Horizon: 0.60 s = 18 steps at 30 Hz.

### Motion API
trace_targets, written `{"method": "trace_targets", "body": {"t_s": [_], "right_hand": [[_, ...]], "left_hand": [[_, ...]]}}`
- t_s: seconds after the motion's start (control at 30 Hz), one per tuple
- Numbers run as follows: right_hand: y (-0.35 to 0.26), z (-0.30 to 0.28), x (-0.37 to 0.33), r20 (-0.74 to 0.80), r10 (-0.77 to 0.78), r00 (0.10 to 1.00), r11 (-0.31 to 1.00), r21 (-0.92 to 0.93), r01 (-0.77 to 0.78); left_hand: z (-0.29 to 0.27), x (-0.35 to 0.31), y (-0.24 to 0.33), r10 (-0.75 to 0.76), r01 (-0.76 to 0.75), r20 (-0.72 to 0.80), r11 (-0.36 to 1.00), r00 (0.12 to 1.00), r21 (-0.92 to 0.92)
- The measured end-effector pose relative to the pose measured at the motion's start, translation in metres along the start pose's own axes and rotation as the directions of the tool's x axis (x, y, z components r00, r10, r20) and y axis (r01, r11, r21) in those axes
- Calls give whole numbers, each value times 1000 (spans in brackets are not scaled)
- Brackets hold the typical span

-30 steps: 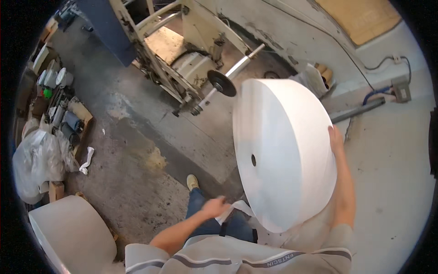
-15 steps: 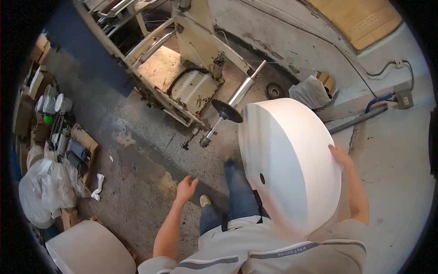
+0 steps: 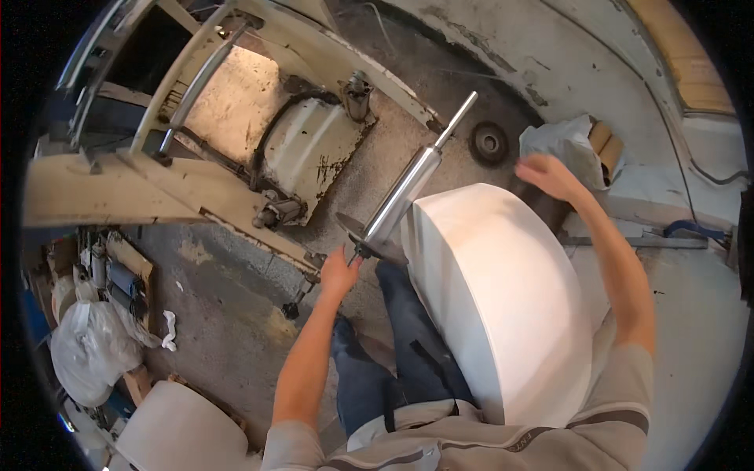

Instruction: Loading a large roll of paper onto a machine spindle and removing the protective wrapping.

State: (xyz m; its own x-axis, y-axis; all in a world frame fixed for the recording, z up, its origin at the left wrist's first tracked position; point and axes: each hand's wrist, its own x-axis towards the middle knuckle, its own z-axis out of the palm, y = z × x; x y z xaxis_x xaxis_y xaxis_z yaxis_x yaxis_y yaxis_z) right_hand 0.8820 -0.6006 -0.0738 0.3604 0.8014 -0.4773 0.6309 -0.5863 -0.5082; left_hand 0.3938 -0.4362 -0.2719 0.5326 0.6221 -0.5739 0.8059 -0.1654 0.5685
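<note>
A metal shaft [image 3: 404,192] with a thick shiny middle and a thinner far end slants across the machine's right side. My left hand [image 3: 339,275] is closed round its near end, just below a dark round disc [image 3: 351,228] on the shaft. Right of the shaft a large white paper roll [image 3: 503,290] stands on its curved side, close to my legs. Over the roll's far edge reaches my right hand [image 3: 547,177], apart from the shaft, fingers stretched out and holding nothing.
A cream machine frame [image 3: 118,188] with a steel roller [image 3: 200,90] fills the upper left. Against the wall are a black wheel-like ring [image 3: 488,144] and a plastic bag [image 3: 559,141] with cardboard tubes [image 3: 606,149]. Another white roll [image 3: 181,428] and a clear bag [image 3: 94,353] stand lower left.
My left hand has moved up and taken hold of the shaft. My right hand has left the roll's right side and moved to its far edge. The machine appears nearer.
</note>
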Motion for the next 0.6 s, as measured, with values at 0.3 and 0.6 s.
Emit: {"method": "trace_targets", "body": {"t_s": [0.3, 0.6], "right_hand": [[48, 162, 127, 389, 105, 915, 994, -49, -93], [36, 177, 68, 304, 50, 951, 998, -50, -37]], "left_hand": [[65, 94, -49, 42, -10, 257, 992, 965, -123], [90, 78, -36, 52, 2, 229, 974, 972, -227]]}}
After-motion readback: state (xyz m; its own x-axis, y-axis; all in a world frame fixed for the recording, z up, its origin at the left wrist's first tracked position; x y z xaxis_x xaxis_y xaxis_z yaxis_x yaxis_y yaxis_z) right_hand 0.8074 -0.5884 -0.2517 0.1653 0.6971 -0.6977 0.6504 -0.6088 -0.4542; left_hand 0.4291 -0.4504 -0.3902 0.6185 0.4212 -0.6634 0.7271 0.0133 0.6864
